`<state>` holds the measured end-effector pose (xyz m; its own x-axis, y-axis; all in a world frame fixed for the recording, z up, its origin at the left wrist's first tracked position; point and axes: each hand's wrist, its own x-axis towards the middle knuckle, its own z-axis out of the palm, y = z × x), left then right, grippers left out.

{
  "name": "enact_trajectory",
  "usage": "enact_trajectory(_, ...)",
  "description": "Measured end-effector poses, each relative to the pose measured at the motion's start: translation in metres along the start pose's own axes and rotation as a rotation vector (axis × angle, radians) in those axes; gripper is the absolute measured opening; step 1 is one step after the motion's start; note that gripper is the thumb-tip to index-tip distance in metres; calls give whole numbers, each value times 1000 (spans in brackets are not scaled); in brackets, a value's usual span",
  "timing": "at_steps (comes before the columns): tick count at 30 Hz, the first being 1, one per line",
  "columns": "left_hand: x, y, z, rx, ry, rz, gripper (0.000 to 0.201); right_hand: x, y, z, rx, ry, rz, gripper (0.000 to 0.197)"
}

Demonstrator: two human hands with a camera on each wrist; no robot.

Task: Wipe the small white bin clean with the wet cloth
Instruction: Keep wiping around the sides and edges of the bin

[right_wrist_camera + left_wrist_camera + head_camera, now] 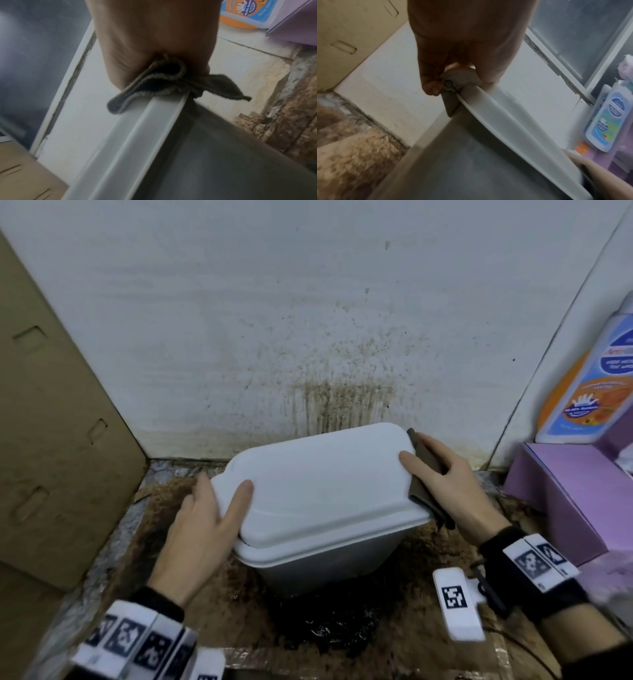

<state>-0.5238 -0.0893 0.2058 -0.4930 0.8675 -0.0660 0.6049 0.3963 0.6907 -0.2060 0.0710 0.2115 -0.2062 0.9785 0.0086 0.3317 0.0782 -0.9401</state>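
Small white bin mid-frame looks light, stiff, slick: left hand grips lid edge, right hand presses limp wet cloth on opposite rim.

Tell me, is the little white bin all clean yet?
Not yet. The lid top already looks clean. Right now the left hand grips one end of the bin while the right hand presses the dark cloth on the other end's rim. The bin's sides look unwiped yet; the front is shadowed.
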Motion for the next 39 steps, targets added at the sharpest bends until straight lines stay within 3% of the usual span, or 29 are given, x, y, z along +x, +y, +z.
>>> enact_trajectory(2, 15, 6, -8, 7, -38, 47, 114, -11, 5, 0, -3, 84, -1, 74)
enact_trajectory(4, 26, 17, -15, 9, -85, 97, 102, -22, 6, 3, 17, 176, 16, 81)
enact_trajectory(6, 36, 22, -16, 11, -131, 103, 95, -35, 5, 7, 13, 216, 40, 77)
enact_trajectory(13, 42, 12, -10, -22, -157, 80, 87, -52, 5, 13, -47, 181, 75, 61)
enact_trajectory(16, 42, 9, -10, 55, -150, 72, 97, -54, 11, 16, 34, 211, 100, 59)
enact_trajectory(19, 36, 13, -11, 273, 18, 106, 88, -59, 11, 21, 122, 222, 95, 51)
enact_trajectory(22, 26, 31, -7, 315, 220, 272, 65, -62, 4, 23, 120, 226, 80, 49)
enact_trajectory(25, 17, 60, 6, 233, 189, 450, 61, -64, -1, 26, 123, 232, 51, 52)
enact_trajectory(31, -3, 124, 39, 175, 21, 655, 50, -69, -29, 49, 177, 138, -62, 39)
enact_trajectory(37, 4, 126, 28, 275, 31, 616, 55, -65, -48, 78, 314, -158, -91, 33)
enact_trajectory(39, 5, 118, 15, 267, 14, 580, 52, -57, -43, 84, 419, -145, -26, 38)
